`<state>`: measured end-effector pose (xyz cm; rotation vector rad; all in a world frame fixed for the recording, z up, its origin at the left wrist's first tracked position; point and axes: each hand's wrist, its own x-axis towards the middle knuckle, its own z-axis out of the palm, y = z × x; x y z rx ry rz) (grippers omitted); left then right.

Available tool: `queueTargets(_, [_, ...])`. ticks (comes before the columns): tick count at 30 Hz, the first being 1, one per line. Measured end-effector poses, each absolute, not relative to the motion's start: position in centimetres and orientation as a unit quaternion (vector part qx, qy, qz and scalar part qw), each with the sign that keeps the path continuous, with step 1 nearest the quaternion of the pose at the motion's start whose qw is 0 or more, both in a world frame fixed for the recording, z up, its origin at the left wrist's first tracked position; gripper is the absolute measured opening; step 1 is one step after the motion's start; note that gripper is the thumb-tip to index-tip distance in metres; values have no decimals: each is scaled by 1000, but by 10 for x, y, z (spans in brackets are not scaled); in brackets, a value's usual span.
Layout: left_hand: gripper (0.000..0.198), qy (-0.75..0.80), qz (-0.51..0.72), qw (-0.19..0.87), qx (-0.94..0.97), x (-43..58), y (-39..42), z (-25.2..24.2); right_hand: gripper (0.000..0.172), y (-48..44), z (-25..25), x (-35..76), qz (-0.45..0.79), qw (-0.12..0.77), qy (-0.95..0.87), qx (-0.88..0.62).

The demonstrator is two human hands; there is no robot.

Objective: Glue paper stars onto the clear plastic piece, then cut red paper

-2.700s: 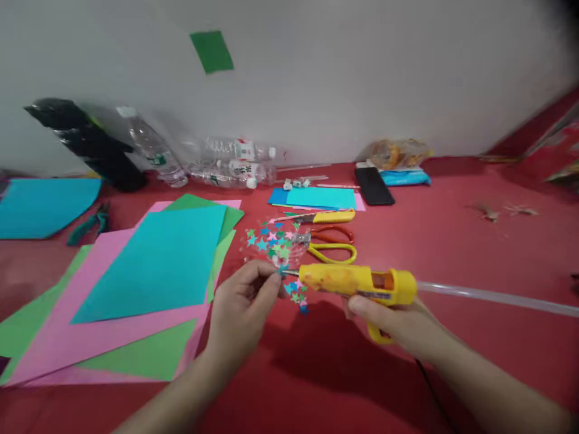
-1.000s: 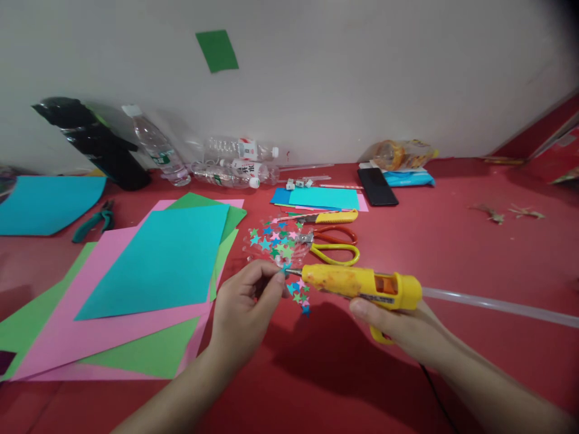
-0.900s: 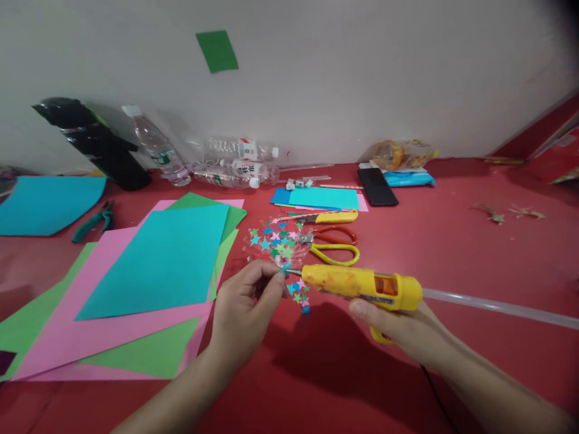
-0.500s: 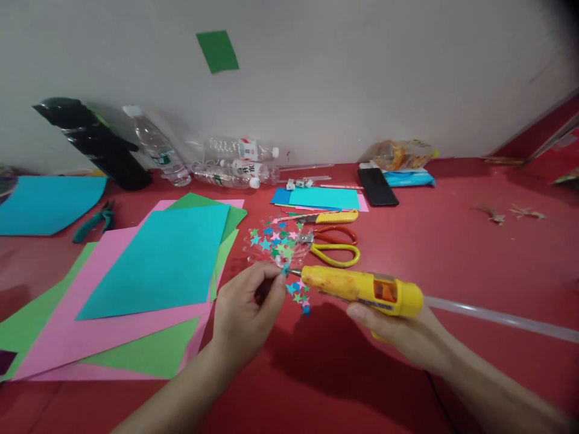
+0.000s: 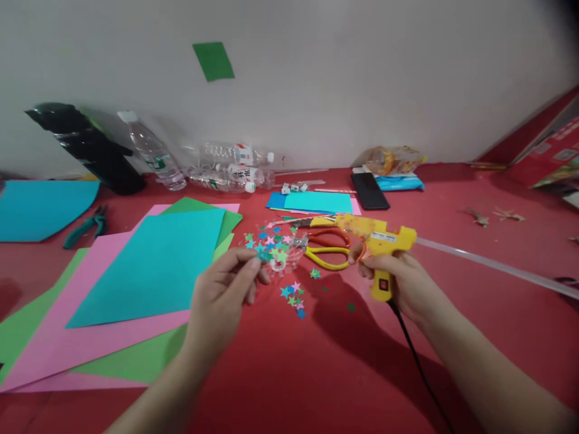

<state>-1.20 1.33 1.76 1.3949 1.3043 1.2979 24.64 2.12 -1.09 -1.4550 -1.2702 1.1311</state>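
Note:
Between the thumb and forefinger of my left hand (image 5: 224, 295) is a small teal paper star (image 5: 261, 252). My right hand (image 5: 402, 280) wraps round the handle of a yellow hot glue gun (image 5: 368, 232), whose nozzle points left. A long clear glue stick (image 5: 479, 261) sticks out of its back end. Just beyond my left fingers, colored paper stars cover a clear plastic piece (image 5: 278, 264). More loose stars (image 5: 294, 295) lie on the red table nearer to me. Scissors (image 5: 328, 249) with one red and one yellow handle lie under the gun's front.
Large colored paper sheets (image 5: 149, 265) spread at the left, with teal pliers (image 5: 85, 228) beyond. Plastic bottles (image 5: 230, 175) and a black flask (image 5: 88, 147) line the wall. A phone (image 5: 370, 191) lies at the back right. The gun's black cord (image 5: 418, 361) trails toward me.
My right hand has lifted the glue gun away from the star and tilted it, so its handle and switch now show. My left hand has shifted slightly left with the star.

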Motion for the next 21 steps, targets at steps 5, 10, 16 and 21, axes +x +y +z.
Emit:
queueTargets(5, [13, 511, 478, 531, 477, -20, 21, 23, 40, 42, -24, 253, 369, 301, -570, -670])
queueTargets(10, [16, 504, 400, 603, 472, -11, 16, 24, 43, 48, -35, 254, 258, 151, -628, -719])
queueTargets(16, [15, 489, 380, 638, 458, -4, 15, 21, 47, 37, -26, 247, 113, 98, -697, -702])
queueTargets(21, [13, 463, 377, 685, 418, 0, 9, 17, 29, 10, 9, 219, 42, 209, -805, -553])
